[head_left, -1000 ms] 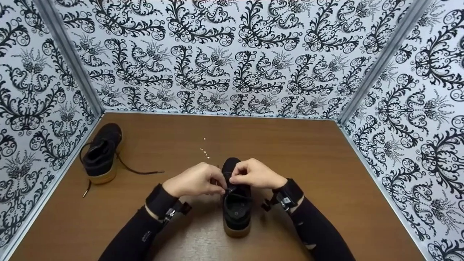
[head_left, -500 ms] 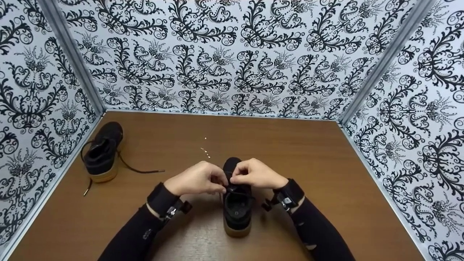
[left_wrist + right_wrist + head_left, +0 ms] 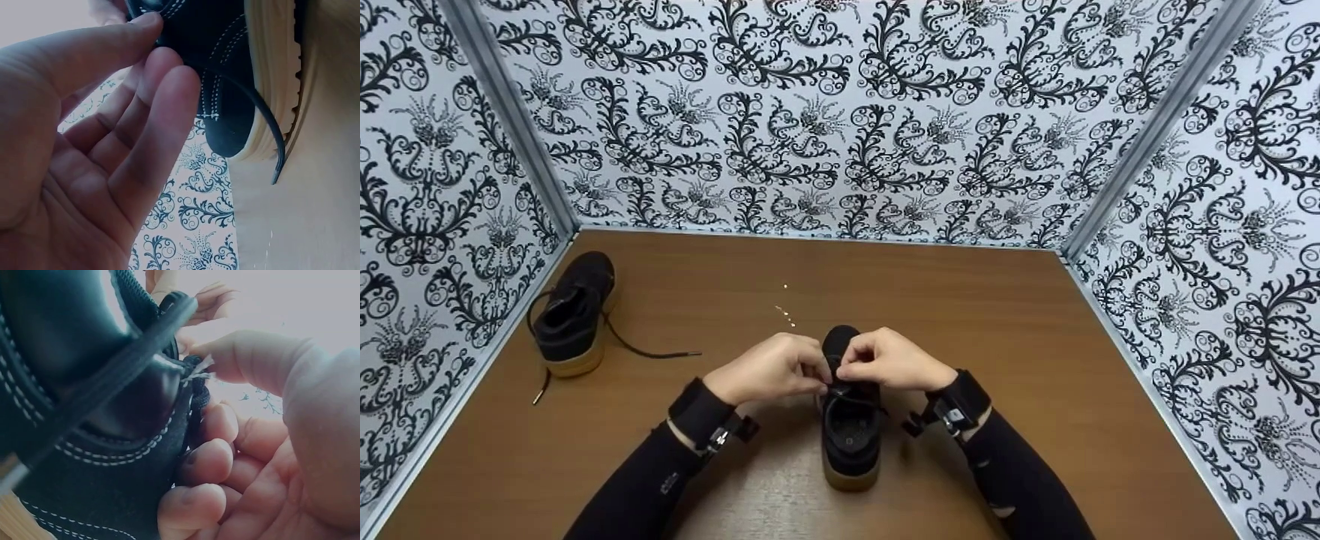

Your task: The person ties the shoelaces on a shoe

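Note:
A black shoe (image 3: 851, 450) with a tan sole stands in front of me, toe pointing away. My left hand (image 3: 772, 367) is at the left of its lacing, thumb and fingertips pinching the black shoelace; the exact contact is partly hidden. From under those fingers a lace end (image 3: 264, 109) hangs down past the sole in the left wrist view. On the other side, my right hand (image 3: 889, 360) pinches the lace at the eyelets, its other fingers against the shoe's side. There the right wrist view shows dark braided lace (image 3: 198, 391) with frayed pale threads. Another lace length (image 3: 107, 382) crosses the tongue.
A second black shoe (image 3: 577, 315) stands at the left edge of the brown table (image 3: 960, 292), its loose lace (image 3: 649, 351) trailing right. Small bright specks (image 3: 785, 313) lie beyond the hands. Patterned walls (image 3: 810, 112) enclose the table at the back and sides.
My left hand has shifted slightly right, closer over the lacing. The right hand keeps nearly the same place and grip. Both shoes hold their positions on the table.

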`<state>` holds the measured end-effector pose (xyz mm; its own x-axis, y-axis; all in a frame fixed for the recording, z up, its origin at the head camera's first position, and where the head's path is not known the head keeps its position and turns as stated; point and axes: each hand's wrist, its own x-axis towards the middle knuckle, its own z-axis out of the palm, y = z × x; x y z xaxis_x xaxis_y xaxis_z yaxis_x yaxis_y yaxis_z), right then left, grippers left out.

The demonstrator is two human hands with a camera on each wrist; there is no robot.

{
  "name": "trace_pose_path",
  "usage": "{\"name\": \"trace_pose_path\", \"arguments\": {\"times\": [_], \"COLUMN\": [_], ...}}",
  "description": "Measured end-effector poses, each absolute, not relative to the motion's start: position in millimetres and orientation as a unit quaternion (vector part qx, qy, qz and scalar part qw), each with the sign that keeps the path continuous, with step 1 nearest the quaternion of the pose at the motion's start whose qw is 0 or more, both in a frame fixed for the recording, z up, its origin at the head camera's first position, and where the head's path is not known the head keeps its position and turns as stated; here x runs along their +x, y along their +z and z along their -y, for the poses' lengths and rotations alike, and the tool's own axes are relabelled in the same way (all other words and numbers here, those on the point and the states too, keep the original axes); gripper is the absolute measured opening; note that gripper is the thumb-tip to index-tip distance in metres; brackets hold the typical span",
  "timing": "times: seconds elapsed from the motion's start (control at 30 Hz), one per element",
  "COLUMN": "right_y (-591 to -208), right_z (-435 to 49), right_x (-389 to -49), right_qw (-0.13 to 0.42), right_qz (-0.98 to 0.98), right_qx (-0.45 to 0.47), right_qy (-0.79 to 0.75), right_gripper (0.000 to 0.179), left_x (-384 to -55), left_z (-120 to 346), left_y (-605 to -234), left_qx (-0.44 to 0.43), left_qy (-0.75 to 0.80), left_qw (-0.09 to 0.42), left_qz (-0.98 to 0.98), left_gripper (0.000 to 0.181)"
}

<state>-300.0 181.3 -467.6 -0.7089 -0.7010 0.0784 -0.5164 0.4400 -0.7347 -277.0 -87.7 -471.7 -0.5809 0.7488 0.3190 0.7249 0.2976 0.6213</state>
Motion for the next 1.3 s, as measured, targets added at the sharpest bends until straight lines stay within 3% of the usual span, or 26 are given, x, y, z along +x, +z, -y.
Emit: {"name": "trace_pose_path", "arguments": {"times": [0.33,0.93,1.3], "right_y": [-467,-466,-466], "right_z": [-183,-185,-185], "right_x": [-301,-302,-302], "right_qw": [0.121,0.138,0.135], "right_qz": [-0.841,-0.833,-0.835], "right_qx": [-0.360,-0.363,-0.368], "right_qy": [-0.385,-0.394,-0.387], "right_gripper": [0.010,0.010,0.012], "left_x": [-274,-279,-280], "left_z": [84,94,88], "left_y": [-470,-469,-476], "left_qx": [0.473,0.391,0.394], "left_qy": [0.408,0.433,0.371], "left_qw": [0.036,0.092,0.064], "left_qz": [-0.780,-0.807,-0.838], "left_gripper": [0.007,0.013,0.006]}}
